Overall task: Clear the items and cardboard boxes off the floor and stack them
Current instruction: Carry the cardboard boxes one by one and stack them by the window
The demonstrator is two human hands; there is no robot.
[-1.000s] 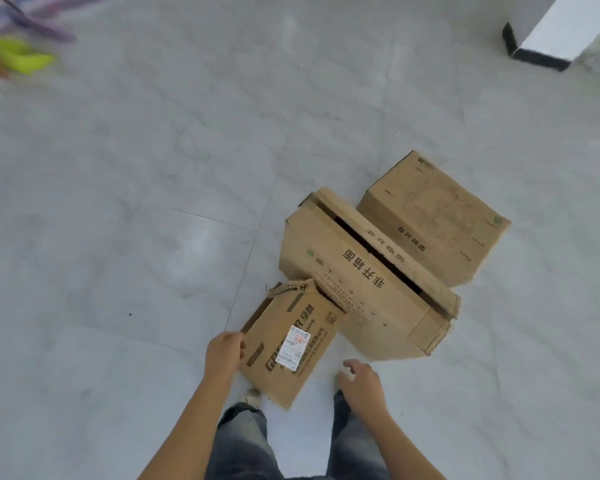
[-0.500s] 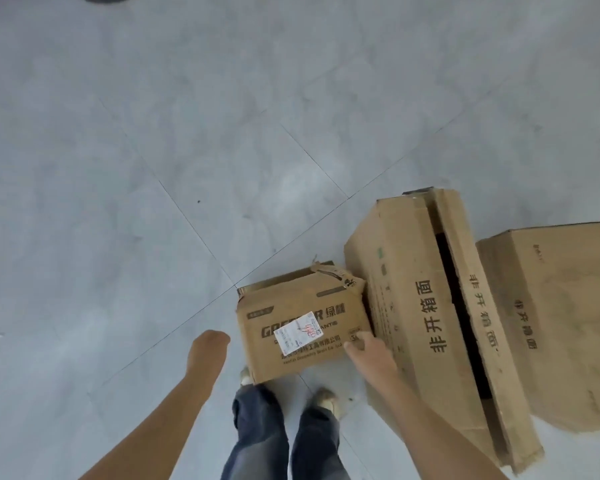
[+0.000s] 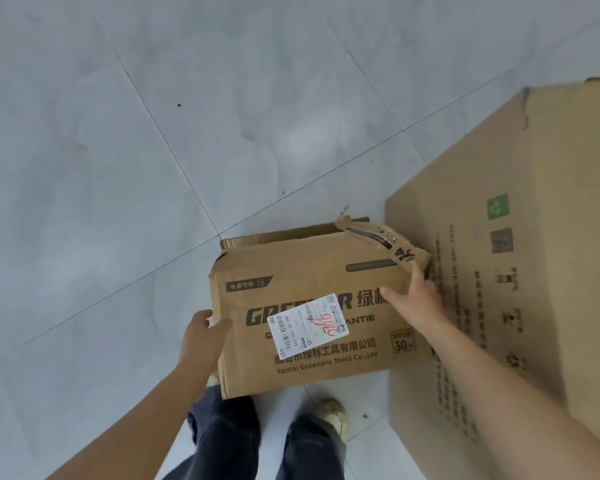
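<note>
A small brown cardboard box (image 3: 312, 271) with a white shipping label and a torn top flap lies in front of my feet. My left hand (image 3: 201, 337) grips its left side, thumb on the printed face. My right hand (image 3: 413, 299) grips its upper right corner, fingers curled round the edge. A much larger cardboard box (image 3: 520, 271) with printed text stands right beside it on the right, touching or nearly touching the small one.
Grey tiled floor (image 3: 222, 116) spreads out ahead and to the left. My legs in dark trousers and a light shoe (image 3: 333, 414) show below the small box.
I have bent closer, so both boxes look bigger. Both hands have moved onto the small box and taken hold of its sides. The third box is out of view.
</note>
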